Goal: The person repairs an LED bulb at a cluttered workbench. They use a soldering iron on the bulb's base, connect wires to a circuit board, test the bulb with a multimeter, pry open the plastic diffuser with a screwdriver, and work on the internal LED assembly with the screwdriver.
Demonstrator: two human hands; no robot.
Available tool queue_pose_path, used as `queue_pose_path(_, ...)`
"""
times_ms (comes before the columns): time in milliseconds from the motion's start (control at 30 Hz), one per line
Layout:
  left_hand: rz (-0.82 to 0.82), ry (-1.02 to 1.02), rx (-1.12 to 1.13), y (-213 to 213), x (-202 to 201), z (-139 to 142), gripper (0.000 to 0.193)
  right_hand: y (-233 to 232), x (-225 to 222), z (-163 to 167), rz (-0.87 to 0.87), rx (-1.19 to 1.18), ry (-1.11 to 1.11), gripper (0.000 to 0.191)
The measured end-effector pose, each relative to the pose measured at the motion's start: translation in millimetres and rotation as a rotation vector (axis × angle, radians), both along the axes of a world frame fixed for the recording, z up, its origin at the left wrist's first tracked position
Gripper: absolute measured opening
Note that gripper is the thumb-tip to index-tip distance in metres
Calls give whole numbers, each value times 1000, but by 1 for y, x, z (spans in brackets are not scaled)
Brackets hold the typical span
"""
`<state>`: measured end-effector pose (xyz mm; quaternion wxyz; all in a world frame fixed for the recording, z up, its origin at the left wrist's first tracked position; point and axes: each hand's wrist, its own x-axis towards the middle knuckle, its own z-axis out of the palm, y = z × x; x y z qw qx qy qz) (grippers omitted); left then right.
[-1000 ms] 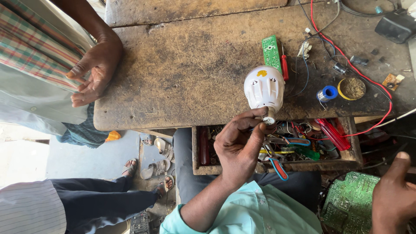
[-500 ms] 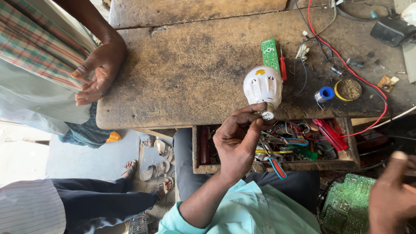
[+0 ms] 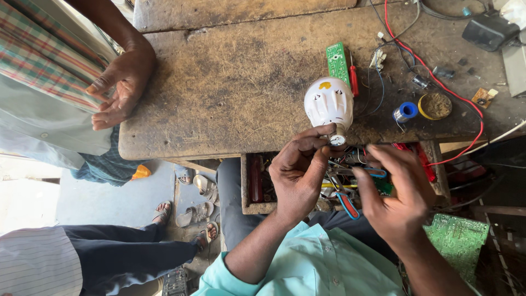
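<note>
Raised since the earlier frame from the lower right corner, the right hand [image 3: 397, 197] is now spread open and empty just beside the left hand [image 3: 298, 175], whose fingertips are pinched on the metal base of the white bulb [image 3: 329, 104], so that it is steadied above the worn table [image 3: 230, 98].
</note>
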<state>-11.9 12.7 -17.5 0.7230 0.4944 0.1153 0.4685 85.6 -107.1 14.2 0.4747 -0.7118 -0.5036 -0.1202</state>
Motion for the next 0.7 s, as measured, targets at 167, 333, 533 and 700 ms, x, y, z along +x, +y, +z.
queue_pose_path(167,-32,6,21,-2,-2,2,8,15,-5,6,32,2,1,44)
queue_pose_path(333,-12,76,159,-3,-5,6,13,23,-2,4,27,-14,-84,46)
queue_pose_path(533,13,153,310,2,-10,10,17,26,5,-4,59,6,-145,49)
queue_pose_path(700,20,176,431,5,-12,12,16,24,8,-9,52,30,-155,46)
